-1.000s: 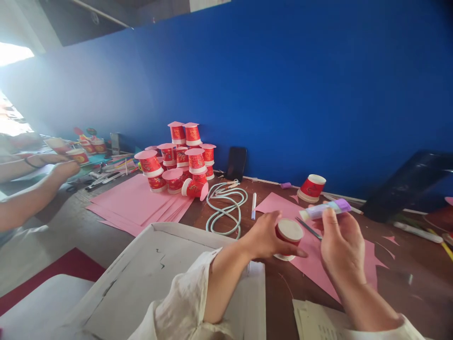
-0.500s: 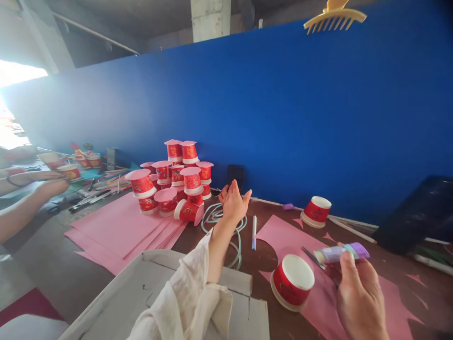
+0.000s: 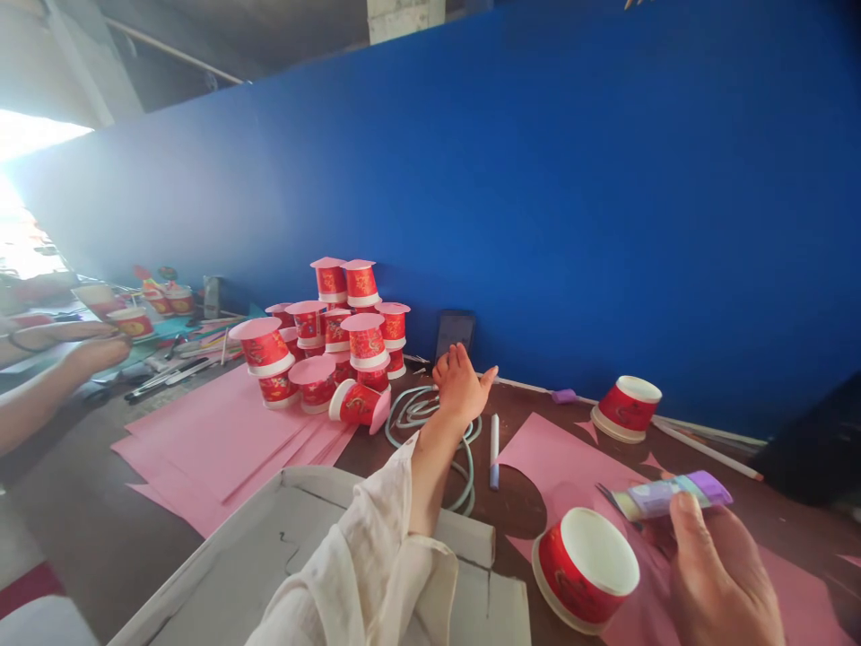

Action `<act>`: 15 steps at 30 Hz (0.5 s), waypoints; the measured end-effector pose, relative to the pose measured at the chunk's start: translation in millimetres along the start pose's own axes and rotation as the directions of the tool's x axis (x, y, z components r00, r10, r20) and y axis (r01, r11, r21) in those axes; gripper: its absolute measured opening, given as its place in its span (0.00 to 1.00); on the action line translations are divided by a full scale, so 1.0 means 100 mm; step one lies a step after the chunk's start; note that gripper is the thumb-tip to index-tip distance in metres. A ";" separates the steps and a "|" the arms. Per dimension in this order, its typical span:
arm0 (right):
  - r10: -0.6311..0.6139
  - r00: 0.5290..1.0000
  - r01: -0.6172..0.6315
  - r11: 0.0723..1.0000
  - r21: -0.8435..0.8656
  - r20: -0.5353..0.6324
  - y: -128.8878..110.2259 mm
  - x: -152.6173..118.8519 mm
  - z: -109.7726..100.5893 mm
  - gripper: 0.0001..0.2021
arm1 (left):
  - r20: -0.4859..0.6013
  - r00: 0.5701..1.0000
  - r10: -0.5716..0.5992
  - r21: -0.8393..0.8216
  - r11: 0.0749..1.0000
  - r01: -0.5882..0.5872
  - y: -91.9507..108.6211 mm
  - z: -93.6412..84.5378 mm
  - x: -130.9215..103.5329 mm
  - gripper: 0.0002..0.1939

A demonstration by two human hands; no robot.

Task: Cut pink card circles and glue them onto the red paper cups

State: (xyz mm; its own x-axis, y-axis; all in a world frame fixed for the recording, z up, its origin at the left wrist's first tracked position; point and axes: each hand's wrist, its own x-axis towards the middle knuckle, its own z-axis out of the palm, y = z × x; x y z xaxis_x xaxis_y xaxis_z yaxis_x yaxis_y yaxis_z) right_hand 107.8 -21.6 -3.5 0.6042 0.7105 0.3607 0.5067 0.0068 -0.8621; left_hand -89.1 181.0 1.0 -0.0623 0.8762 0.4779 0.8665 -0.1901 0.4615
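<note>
My left hand [image 3: 463, 384] reaches forward with fingers stretched out and thumb apart. Its fingertips overlap the lower part of a dark phone [image 3: 456, 328] leaning on the blue wall; whether they touch is unclear. Between thumb and fingers, my right hand [image 3: 726, 574] grips a glue stick [image 3: 673, 496] with a purple end, held level over the pink paper [image 3: 565, 467]. Left of that hand, a red paper cup [image 3: 569, 570] stands upside down, its pale base facing up. Scissors [image 3: 609, 496] lie partly hidden behind the glue stick.
Red cups with pink paper discs [image 3: 367, 341] are stacked left of a coiled cable [image 3: 410, 408]. Pink sheets [image 3: 202, 440] and a grey cardboard piece [image 3: 316, 511] lie nearer. Another cup [image 3: 627, 408] stands by the wall. A co-worker's hands [image 3: 94, 350] are at far left.
My left hand has tipped forward and down at the phone, whose screen now shows lit. My right hand still holds the glue stick. The view has shifted slightly.
</note>
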 end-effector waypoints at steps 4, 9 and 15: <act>0.034 0.999 -0.034 0.999 0.004 0.012 -0.08 -0.02 0.01 0.21 | -0.007 1.000 0.014 -0.003 1.000 -0.014 0.01 0.03 0.02 0.42; 0.017 1.000 -0.016 1.000 0.022 -0.011 -0.08 0.00 0.02 0.19 | -0.029 0.999 0.031 -0.002 1.000 -0.031 0.02 0.01 0.00 0.40; 0.067 0.998 -0.064 0.993 0.101 -0.021 0.05 0.02 0.03 0.21 | -0.142 0.989 0.042 -0.046 0.998 -0.049 0.11 -0.22 -0.02 0.36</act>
State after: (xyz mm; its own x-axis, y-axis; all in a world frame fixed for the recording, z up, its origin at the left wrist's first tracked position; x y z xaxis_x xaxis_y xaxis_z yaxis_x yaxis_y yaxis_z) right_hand 109.4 -18.3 -8.1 0.6495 0.6943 0.3100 0.4023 0.0322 -0.9149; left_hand -90.5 167.3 20.9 -0.0957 0.7955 0.5984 0.8448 -0.2530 0.4715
